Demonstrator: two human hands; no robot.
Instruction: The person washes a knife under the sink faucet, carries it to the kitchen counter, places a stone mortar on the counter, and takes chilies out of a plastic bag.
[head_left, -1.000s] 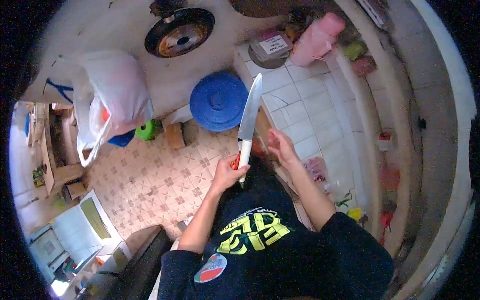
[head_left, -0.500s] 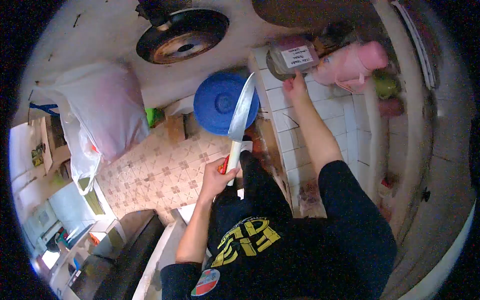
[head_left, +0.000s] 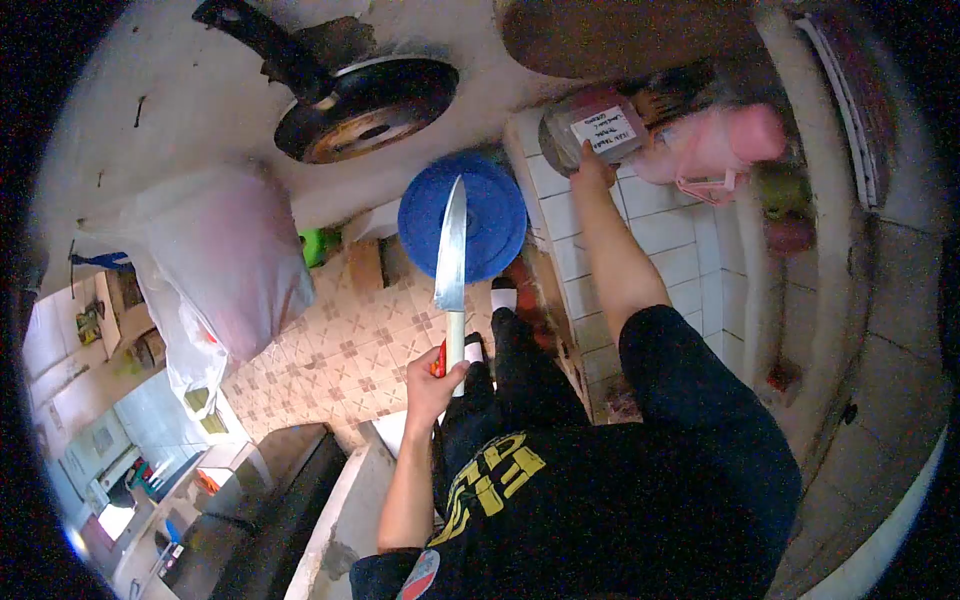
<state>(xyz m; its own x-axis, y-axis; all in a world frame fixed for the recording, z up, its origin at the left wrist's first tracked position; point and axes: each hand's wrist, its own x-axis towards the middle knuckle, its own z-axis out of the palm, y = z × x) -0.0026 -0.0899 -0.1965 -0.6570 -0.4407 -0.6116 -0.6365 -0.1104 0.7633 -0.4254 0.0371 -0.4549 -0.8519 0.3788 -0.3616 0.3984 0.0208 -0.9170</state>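
My left hand [head_left: 432,388] is closed around the pale handle of a large kitchen knife [head_left: 453,250], its blade pointing away from me. Something small and red [head_left: 439,360] is pinched in the same fingers; I cannot make out its kind. On the white tiled ledge, my right hand [head_left: 594,172] grips the near side of a clear plastic container [head_left: 572,145] with a white handwritten label [head_left: 610,130]. A finger lies against the label, while the other fingers are partly hidden. Beyond the knife's blade is a round blue lid or basin [head_left: 495,220].
A black frying pan [head_left: 400,105] hangs on the wall. A pink thermos jug [head_left: 725,150] and a green object [head_left: 785,190] stand beside the container. At left hangs a white plastic bag [head_left: 225,250]. Patterned tiles [head_left: 310,340] cover the floor.
The knife has swung from leaning right to nearly upright in view. My right hand has closed onto the container, which has tilted slightly. The view has shifted, showing more of the pan.
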